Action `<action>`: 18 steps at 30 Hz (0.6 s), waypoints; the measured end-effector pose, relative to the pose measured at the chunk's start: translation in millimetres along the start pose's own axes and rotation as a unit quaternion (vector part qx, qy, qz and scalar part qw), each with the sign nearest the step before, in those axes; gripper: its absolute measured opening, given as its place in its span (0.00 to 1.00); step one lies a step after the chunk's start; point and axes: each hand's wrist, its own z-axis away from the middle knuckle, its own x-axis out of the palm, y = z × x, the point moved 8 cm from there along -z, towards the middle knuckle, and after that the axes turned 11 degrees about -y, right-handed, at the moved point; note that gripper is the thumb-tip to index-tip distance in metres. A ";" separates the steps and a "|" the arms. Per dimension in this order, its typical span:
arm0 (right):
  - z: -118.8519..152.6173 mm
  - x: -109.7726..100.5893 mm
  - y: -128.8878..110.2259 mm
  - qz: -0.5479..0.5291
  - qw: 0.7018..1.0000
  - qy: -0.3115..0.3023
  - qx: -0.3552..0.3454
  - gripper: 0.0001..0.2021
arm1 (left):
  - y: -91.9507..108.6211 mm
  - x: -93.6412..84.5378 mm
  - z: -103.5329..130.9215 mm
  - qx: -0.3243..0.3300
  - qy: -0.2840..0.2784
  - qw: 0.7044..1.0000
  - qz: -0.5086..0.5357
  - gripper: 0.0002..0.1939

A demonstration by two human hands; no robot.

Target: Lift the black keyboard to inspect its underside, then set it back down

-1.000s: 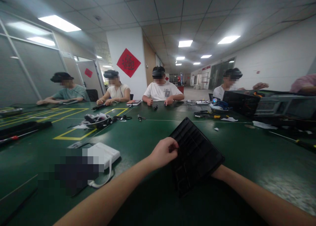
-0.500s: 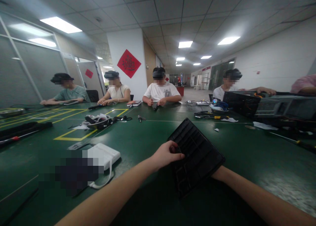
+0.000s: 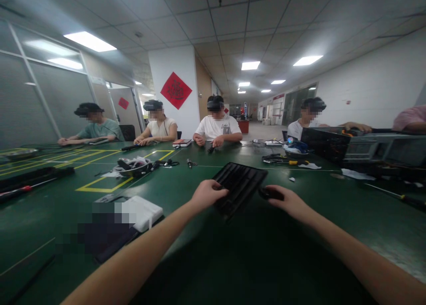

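A black ribbed plastic tray (image 3: pixel 240 183), with long parallel channels, is held tilted above the green table. My left hand (image 3: pixel 209 194) grips it by the left edge, thumb on the ribbed face and the other fingers partly hidden. Just off the tray's right corner is my right hand (image 3: pixel 282 200), fingers curled toward the thumb. Something dark shows at those fingertips, too shadowed to name. Whether the right fingertips touch the tray, I cannot tell.
On the left of the green table (image 3: pixel 186 265) lie a white box (image 3: pixel 143 211) and a bowl of cables (image 3: pixel 133 166). A metal computer case (image 3: pixel 372 147) and a screwdriver (image 3: pixel 396 194) are at right. Several people sit across the table, one in a white T-shirt (image 3: pixel 218 126).
The tray has moved farther from me and lies flatter. My right hand has come out from behind it to its right side; my left hand now holds the left edge.
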 end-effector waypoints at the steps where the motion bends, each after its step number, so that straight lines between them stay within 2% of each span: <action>1: 1.0 -17.7 15.2 0.022 0.999 0.029 0.036 0.23 | -13.9 -14.0 -4.3 -0.033 0.012 0.999 -0.018 0.19; 5: 24.9 -80.8 85.7 0.115 0.961 0.137 0.211 0.25 | -78.6 -74.1 -13.3 -0.163 0.051 0.982 -0.074 0.21; 7: 41.3 -97.0 113.3 0.150 0.935 0.162 0.277 0.26 | -110.3 -101.0 -11.2 -0.227 0.072 0.966 -0.099 0.21; 9: 54.9 -102.2 132.0 0.166 0.914 0.168 0.331 0.27 | -135.7 -121.2 -6.7 -0.270 0.087 0.952 -0.119 0.22; 11: 63.5 -100.2 141.0 0.167 0.898 0.166 0.371 0.26 | -154.8 -133.8 -1.6 -0.297 0.095 0.941 -0.134 0.21; 14: 67.9 -98.4 135.4 0.192 0.881 0.191 0.387 0.28 | -174.5 -142.1 3.5 -0.319 0.101 0.931 -0.144 0.18; 18: 68.0 -101.3 125.8 0.219 0.867 0.229 0.385 0.34 | -187.5 -145.7 -3.9 -0.298 0.113 0.938 -0.137 0.16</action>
